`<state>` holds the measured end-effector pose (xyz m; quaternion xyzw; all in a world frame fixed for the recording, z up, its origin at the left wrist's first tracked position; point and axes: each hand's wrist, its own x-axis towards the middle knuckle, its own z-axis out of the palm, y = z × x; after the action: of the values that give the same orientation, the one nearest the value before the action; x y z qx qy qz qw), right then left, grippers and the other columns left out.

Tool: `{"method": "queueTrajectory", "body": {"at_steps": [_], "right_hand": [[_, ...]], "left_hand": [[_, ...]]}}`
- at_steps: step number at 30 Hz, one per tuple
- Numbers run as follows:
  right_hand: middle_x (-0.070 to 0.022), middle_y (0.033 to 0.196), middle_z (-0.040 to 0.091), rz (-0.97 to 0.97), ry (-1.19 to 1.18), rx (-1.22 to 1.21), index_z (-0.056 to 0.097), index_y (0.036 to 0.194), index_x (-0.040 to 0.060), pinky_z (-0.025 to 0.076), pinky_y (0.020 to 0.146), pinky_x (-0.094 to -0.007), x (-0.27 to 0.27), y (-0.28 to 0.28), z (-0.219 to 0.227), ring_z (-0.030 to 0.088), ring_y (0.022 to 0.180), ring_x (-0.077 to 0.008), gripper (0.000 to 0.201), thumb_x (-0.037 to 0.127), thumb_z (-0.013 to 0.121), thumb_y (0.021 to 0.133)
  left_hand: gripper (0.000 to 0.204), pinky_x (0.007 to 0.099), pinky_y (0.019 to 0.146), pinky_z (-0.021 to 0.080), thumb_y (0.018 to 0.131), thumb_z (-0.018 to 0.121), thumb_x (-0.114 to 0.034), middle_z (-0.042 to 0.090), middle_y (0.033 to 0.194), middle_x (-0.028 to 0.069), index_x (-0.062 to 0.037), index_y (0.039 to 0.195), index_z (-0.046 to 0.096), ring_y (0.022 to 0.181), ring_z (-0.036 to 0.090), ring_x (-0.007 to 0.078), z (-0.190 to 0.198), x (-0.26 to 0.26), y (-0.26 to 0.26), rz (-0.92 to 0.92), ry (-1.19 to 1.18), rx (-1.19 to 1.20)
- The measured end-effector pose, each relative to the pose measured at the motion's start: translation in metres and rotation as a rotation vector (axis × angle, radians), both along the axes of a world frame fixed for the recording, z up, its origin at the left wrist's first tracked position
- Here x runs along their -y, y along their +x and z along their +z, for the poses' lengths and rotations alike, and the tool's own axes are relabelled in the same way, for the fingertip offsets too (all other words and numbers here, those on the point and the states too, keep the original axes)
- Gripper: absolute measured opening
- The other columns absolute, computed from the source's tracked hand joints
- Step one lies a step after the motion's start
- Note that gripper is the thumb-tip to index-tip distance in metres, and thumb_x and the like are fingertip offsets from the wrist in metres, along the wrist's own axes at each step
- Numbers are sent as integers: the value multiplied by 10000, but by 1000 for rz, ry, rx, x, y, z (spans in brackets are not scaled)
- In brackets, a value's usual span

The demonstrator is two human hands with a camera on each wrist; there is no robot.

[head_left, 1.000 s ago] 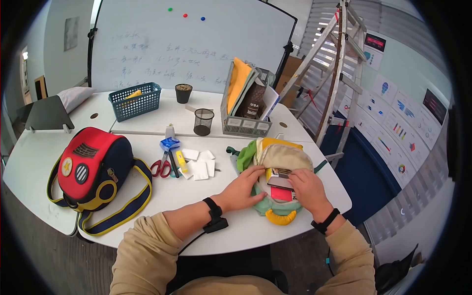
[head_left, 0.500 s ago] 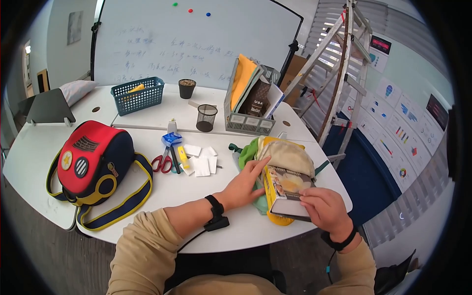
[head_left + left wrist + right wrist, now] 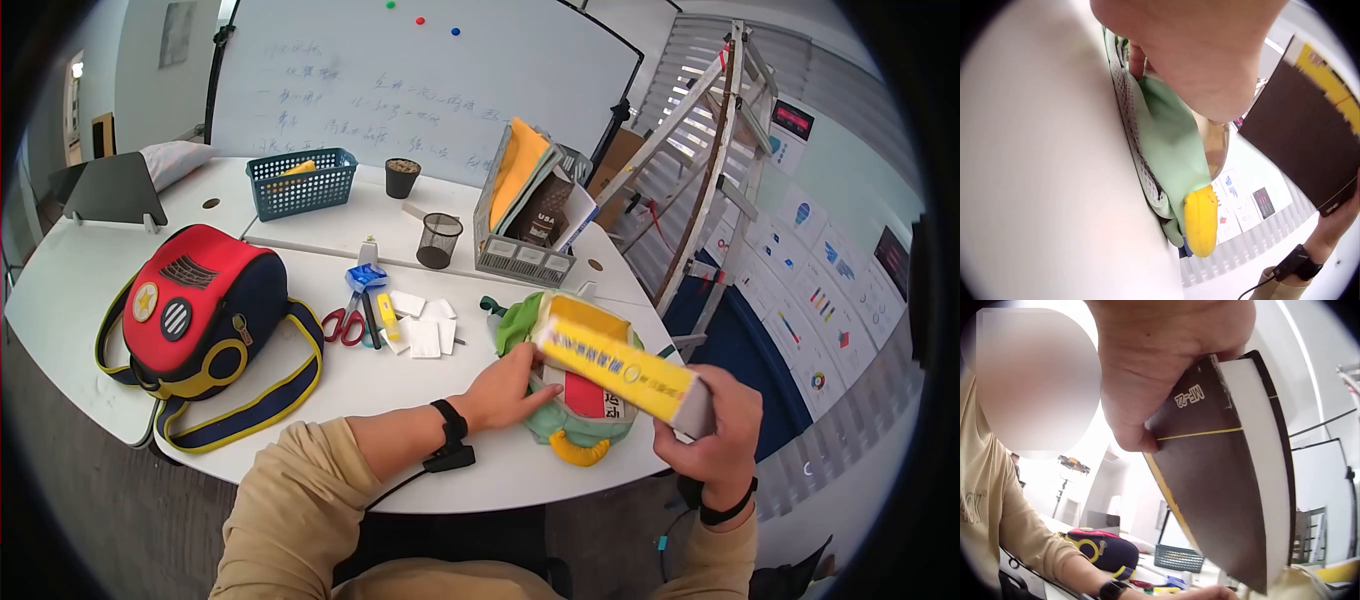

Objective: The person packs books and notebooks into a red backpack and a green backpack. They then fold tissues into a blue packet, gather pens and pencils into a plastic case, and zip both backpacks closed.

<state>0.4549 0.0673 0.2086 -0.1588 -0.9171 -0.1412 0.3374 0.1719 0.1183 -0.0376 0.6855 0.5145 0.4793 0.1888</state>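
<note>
My right hand (image 3: 722, 430) grips a thick book (image 3: 620, 375) by one end, holding it raised over a small green backpack (image 3: 545, 425). The yellow spine faces up in the head view; the dark back cover (image 3: 1210, 469) and white page edges show in the right wrist view. On the backpack's left side, my left hand (image 3: 500, 388) holds the fabric, thumb across the front. A finger (image 3: 1137, 59) sinks into the green cloth in the left wrist view. A red item (image 3: 583, 395) shows in the bag's opening, above its yellow handle (image 3: 578, 450).
A red and navy bag (image 3: 210, 310) with a strap stands at left. Scissors (image 3: 343, 327), a yellow marker (image 3: 387, 315) and white pieces (image 3: 425, 338) lie mid-table. Behind are a blue-green basket (image 3: 302, 190), a mesh cup (image 3: 438, 242) and a grey file box (image 3: 525, 262).
My right hand has drawn the book out of the backpack, then lifted and turned it so its yellow spine shows. The left hand stays at the bag's left side.
</note>
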Motion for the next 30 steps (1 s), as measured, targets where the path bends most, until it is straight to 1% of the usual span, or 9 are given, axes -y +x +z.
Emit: {"method": "queueTrajectory", "body": {"at_steps": [3,6,10,11,13,19,25,29,30], "right_hand": [[-243,1203,796,164,-63,-173,719,1322,-13,644,946,-382,-5,-37,-6,827,1056,-329,697,96,974,682],[-167,1384,748,283,-140,-30,717,1367,15,539,1171,-498,-25,-92,-14,703,1316,-427,721,80,963,693],[-98,1415,703,350,-85,58,753,1384,136,506,1163,-494,-62,-176,-33,607,1350,-392,677,63,929,734],[-94,1417,695,395,-92,49,760,1385,151,501,1160,-488,-71,-197,-39,602,1337,-383,671,57,930,743],[-87,1421,678,485,-105,31,774,1388,180,493,1154,-475,-87,-239,-54,593,1309,-366,660,46,931,761],[-87,1405,670,575,-256,95,747,1430,143,608,1060,-446,-101,-334,-100,692,1282,-350,638,-49,841,828],[-115,1534,618,441,-434,205,699,1485,113,626,1063,-447,-107,-345,-130,703,1331,-365,569,-32,752,937],[-166,1524,656,471,-349,106,699,1449,67,624,1045,-449,-116,-307,-128,731,1282,-375,438,43,738,1013],[-179,1445,695,415,-407,133,713,1402,51,626,1022,-448,-118,-291,-123,748,1234,-380,377,62,735,1026]], "left_hand": [[742,531,1071,583,1083,770,-472,689,1387,306,42,1552,513,1212,709,489,-2,-1,1,-17,111,-47],[689,552,1080,574,1089,754,-417,661,1407,315,45,1552,537,1207,701,507,-14,-8,2,-26,284,-145],[708,577,1161,526,1074,759,-363,565,1542,333,50,1590,505,1347,613,541,-21,-9,1,-67,289,-121],[713,576,1196,504,1068,765,-347,567,1536,334,28,1610,493,1406,569,546,-10,-1,0,-87,171,-98],[583,568,1228,485,1070,748,-292,645,1503,304,-9,1552,584,1405,599,522,-7,4,0,-59,277,-46],[456,520,1265,469,1095,674,-277,675,1584,232,-64,1497,701,1490,599,444,-28,-4,-4,-146,175,-100],[465,509,1285,450,1106,655,-256,661,1608,224,-85,1537,687,1523,576,426,-17,0,-7,-238,0,-120],[498,529,1282,457,1081,690,-260,667,1595,217,-77,1544,678,1496,586,456,-22,1,-6,-169,203,-184],[518,534,1279,460,1056,722,-247,668,1580,239,-60,1537,671,1486,589,469,-11,2,-7,-231,208,-32]]}}
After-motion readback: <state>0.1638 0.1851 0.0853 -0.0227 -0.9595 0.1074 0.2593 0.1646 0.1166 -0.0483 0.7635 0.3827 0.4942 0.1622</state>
